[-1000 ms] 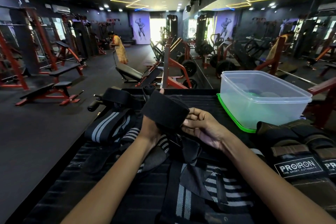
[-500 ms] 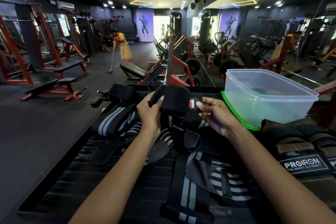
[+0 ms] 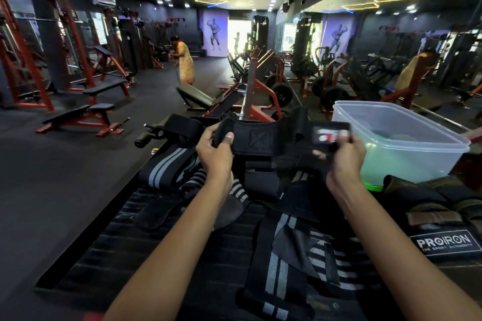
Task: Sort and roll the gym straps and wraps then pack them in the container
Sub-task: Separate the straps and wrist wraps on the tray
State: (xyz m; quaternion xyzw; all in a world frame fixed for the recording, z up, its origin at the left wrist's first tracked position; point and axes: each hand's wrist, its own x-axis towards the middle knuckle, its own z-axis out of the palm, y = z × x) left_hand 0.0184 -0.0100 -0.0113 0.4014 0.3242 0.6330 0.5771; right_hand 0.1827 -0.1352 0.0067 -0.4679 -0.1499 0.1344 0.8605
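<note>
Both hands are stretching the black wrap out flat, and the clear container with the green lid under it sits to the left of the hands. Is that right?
Not quite. In the head view the left hand and right hand do hold the black wrap stretched between them, but the clear container, standing on its green lid, is to the right of the hands, not the left.

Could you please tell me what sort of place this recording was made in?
Almost certainly a commercial gym: red-framed weight benches line the dark floor, plate-loaded machines stand behind, and bodybuilder murals cover the far wall.
</note>
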